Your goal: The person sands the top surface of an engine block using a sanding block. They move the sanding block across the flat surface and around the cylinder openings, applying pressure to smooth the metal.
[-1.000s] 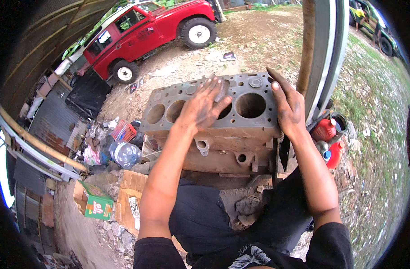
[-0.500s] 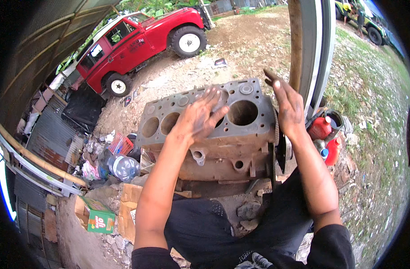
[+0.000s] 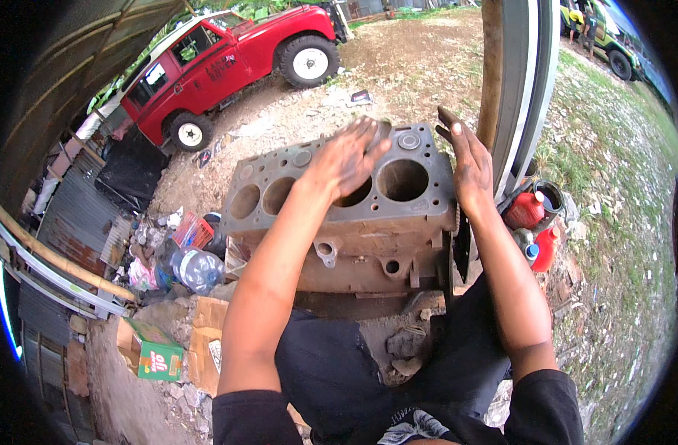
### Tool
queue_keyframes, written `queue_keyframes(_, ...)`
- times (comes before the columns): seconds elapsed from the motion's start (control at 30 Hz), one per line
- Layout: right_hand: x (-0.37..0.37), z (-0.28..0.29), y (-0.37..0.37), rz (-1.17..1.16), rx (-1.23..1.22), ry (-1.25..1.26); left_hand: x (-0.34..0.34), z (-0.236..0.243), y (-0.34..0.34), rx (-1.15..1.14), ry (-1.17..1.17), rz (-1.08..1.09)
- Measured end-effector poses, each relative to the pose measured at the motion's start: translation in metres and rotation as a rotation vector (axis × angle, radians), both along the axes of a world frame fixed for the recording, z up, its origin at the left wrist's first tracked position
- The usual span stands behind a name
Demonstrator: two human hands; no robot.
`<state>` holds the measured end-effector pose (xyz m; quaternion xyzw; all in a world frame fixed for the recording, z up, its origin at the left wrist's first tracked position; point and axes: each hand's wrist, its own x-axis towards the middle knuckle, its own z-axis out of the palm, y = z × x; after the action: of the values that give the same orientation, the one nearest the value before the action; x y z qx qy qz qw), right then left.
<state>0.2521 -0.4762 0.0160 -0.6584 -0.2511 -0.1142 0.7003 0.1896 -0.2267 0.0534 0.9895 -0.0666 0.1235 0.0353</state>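
A grey cast-iron engine block (image 3: 346, 230) stands in front of me, its flat top face up, with several round cylinder bores. My left hand (image 3: 346, 159) lies over the top face near the far middle, fingers stretched forward and thumb apart. Under those fingers shows the edge of a dark flat piece (image 3: 384, 132); its kind cannot be made out, and the hand covers most of it. Beside the block's right end my right hand (image 3: 471, 167) is raised with fingers extended and nothing in it. The left forearm hides part of the block's near left side.
A metal and wooden post (image 3: 513, 81) rises just beyond my right hand. Red bottles (image 3: 547, 248) and a dark can (image 3: 550, 196) stand to the right. At left are a clear plastic jug (image 3: 198, 268), a green carton (image 3: 155, 348) and a red car (image 3: 228, 70).
My left hand has slid away from me and slightly right across the top face, the dark piece moving with it. My right hand has shifted slightly left. The whole view has shifted a little.
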Motion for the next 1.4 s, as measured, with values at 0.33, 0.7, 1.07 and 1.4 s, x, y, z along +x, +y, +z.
queue_keyframes(0.33,0.005,0.005,-0.011,0.020,0.140,0.001,-0.018,0.007,-0.035,-0.132,-0.013,-0.020)
queue_keyframes(0.7,0.006,0.003,-0.022,0.035,0.121,0.047,-0.089,0.006,-0.064,-0.088,0.043,-0.083)
queue_keyframes(1.07,0.010,0.003,-0.032,0.068,0.126,0.109,-0.112,0.000,-0.070,-0.160,0.002,-0.037)
queue_keyframes(1.4,-0.017,0.022,-0.002,0.053,0.013,-0.052,-0.131,-0.009,-0.084,-0.100,-0.097,-0.074)
